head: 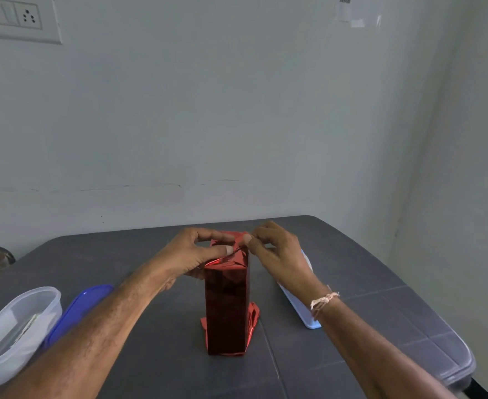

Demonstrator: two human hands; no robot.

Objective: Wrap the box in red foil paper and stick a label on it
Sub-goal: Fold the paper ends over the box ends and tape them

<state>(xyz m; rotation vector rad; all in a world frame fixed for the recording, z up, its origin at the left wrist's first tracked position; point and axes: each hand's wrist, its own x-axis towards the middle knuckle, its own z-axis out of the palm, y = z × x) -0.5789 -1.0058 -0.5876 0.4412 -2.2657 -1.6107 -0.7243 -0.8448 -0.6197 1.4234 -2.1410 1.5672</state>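
Note:
A tall box wrapped in shiny red foil paper stands upright in the middle of the dark grey table. Loose foil flares out around its base. At the top end the foil is crumpled into folds. My left hand curls over the top from the left, thumb and fingers pinching the foil flaps. My right hand comes in from the right and pinches the foil at the top right corner. No label is in view.
A clear plastic tub with something pale inside sits at the near left, its blue lid beside it. A pale blue flat lid or tray lies right of the box, partly under my right forearm. The wall stands close behind the table.

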